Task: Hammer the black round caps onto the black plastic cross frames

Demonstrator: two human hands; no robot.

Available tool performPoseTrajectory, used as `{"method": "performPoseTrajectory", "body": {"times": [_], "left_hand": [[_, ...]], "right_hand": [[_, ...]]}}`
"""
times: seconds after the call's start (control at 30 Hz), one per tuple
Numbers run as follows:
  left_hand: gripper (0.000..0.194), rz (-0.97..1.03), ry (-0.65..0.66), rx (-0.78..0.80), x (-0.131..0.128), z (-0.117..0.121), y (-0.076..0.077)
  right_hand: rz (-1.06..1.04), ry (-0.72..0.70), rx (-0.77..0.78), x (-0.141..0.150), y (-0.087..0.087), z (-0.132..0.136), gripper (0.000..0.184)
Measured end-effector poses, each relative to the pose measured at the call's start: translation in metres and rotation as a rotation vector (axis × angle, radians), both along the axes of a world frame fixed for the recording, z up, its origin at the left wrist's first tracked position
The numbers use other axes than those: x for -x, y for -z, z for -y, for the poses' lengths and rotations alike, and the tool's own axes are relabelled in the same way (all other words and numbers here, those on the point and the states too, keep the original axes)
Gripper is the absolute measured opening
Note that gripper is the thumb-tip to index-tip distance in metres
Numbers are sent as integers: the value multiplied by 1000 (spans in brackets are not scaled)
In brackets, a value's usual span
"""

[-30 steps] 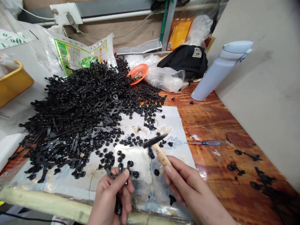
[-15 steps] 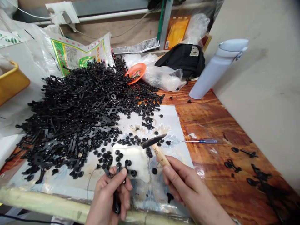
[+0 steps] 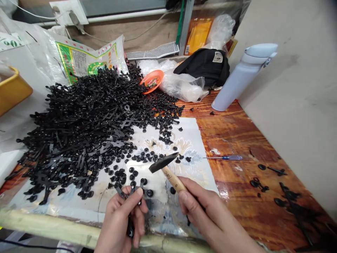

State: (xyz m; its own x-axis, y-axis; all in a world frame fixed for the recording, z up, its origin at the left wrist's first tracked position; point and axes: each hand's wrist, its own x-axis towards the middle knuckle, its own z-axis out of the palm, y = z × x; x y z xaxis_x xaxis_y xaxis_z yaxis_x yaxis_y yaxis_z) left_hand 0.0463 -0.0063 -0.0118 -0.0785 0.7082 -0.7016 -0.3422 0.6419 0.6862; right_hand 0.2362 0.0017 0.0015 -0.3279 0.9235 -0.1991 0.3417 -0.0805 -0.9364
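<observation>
Left hand (image 3: 119, 218) is at about 6 o'clock, pinching a small bunch of black strips (image 3: 130, 230) with studs on them, thumb pressed on top and fingers curled behind. Right hand (image 3: 207, 219) sits just beside it at 5 o'clock, closed in a firm grip round the wooden handle (image 3: 173, 179) of a small hammer (image 3: 163, 162).

Main change from half a second ago: the hammer has swung left and tipped, so its black steel head now sits closer to the strips in the left hand. The head is over a white pad (image 3: 147, 179), but I can't tell from this angle whether it's touching anything. The right hand has also moved over a loose black piece (image 3: 188, 221), and now only a bit of it shows.

Everything's on a flowery sheet of paper (image 3: 193, 140) with black studs (image 3: 142, 156) scattered around. A huge heap of black strips and studs (image 3: 79, 130) spreads out at 10 o'clock. A blue-handled screwdriver (image 3: 223, 157) lies at 3 o'clock on the varnished wooden bench (image 3: 231, 140), with more black pieces (image 3: 263, 183) at 4. Further back, there's an orange plate (image 3: 152, 81) at 12, a black bag (image 3: 202, 66) at 1, and a pale blue bottle (image 3: 237, 79) at 2.
</observation>
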Motion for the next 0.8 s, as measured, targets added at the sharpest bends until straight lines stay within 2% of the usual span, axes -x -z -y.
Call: {"method": "performPoseTrajectory", "body": {"times": [0.03, 0.1, 0.17, 0.23, 0.33, 0.43, 0.57, 0.7, 0.8], "left_hand": [[42, -5, 1, -2, 0, 0, 0], [42, -4, 5, -7, 0, 0, -1], [41, 6, 9, -7, 0, 1, -2], [40, 18, 11, -2, 0, 1, -2], [40, 24, 0, -1, 0, 2, -1], [40, 25, -16, 6, 0, 3, 2], [40, 16, -17, 12, 1, 3, 3], [39, 15, 20, 2, 3, 3, 2], [39, 6, 16, 11, 2, 3, 0]], "right_hand": [[44, -45, -80, 2, -2, -1, 25], [105, -144, -225, 4, -3, -3, 40], [149, -214, -303, 4, -4, -3, 51], [202, -231, -329, 3, -7, -3, 52], [244, -164, -386, -1, -14, -2, 49], [272, -141, -386, -1, -12, 0, 48], [368, -249, -329, -2, -6, 1, 49], [308, -154, -419, -2, -8, -1, 51], [301, -188, -389, 1, -6, -2, 49]]}}
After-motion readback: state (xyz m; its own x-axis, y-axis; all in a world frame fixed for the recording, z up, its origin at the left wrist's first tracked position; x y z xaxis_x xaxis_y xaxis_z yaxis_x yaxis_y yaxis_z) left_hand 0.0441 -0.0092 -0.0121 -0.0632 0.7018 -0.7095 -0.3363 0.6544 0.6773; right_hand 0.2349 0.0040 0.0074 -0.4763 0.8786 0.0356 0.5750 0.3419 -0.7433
